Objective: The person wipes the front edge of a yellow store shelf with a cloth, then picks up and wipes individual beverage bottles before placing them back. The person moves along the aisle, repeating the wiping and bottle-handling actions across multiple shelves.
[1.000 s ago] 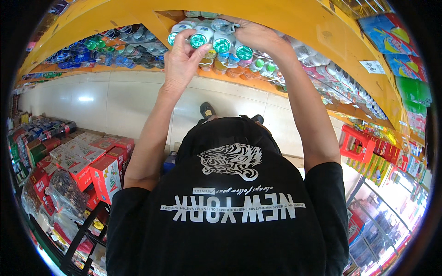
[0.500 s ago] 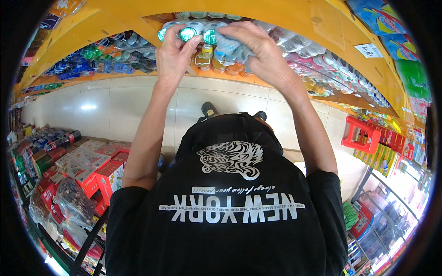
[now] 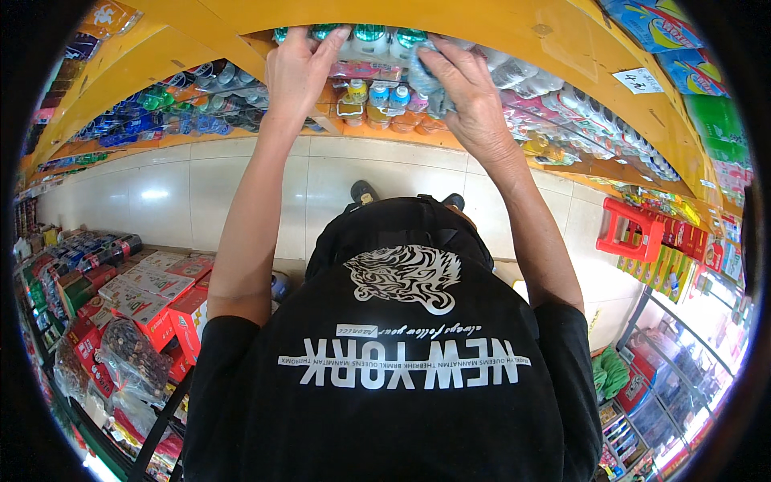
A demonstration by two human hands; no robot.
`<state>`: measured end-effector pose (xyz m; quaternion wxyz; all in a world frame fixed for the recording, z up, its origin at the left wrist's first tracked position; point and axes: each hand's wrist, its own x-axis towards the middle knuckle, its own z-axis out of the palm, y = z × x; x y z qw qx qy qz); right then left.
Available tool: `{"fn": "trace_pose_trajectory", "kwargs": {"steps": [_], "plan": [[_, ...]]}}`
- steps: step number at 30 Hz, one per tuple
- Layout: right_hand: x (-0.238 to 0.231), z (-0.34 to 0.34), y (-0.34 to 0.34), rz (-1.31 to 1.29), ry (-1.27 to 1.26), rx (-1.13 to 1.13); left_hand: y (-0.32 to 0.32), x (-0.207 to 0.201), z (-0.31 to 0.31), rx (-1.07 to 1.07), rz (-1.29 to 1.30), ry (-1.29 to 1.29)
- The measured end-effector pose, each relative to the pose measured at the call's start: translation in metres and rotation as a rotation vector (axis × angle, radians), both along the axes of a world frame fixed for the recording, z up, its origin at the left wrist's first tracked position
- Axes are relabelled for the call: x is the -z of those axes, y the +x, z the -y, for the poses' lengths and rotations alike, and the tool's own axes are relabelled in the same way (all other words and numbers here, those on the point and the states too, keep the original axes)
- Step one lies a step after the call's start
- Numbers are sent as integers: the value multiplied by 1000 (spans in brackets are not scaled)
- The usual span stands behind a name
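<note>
A row of pale containers with shiny green tops (image 3: 369,33) stands at the edge of the upper shelf. My left hand (image 3: 295,71) is at the row's left end, thumb and fingers on either side of one green-topped container (image 3: 324,31); the shelf front partly hides the fingertips. To the right, my right hand (image 3: 474,100) is closed on a bluish-grey cloth (image 3: 422,74), which lies against the rightmost green-topped container. Small bottles with yellow and blue caps (image 3: 378,95) stand on the shelf below, between my hands.
The yellow-orange shelf frame (image 3: 530,36) curves overhead, with a price card (image 3: 639,80) on it. Wrapped bottles (image 3: 514,74) fill the shelf at right. A red plastic stool (image 3: 630,233) stands on the right; red-and-white cartons (image 3: 152,281) are stacked behind me at left.
The green-topped containers have moved up and back into the shelf, uncovering the small bottles below. My left hand has risen with them; my right hand has shifted slightly right and lower with the cloth.
</note>
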<state>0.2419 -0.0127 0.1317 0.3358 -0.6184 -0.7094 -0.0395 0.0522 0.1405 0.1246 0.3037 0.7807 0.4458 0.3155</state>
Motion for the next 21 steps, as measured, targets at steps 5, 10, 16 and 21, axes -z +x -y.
{"fn": "trace_pose_trajectory", "kwargs": {"steps": [5,10,16,21], "plan": [[26,23,13,-124,-99,81,9,6,-23,38,2,77],[56,54,27,-184,-194,212,14,21,-45,12,7,105],[73,71,32,-280,-244,316,14,17,-42,-22,-41,95],[66,62,24,-322,-198,300,13,24,-42,-11,-32,103]]}}
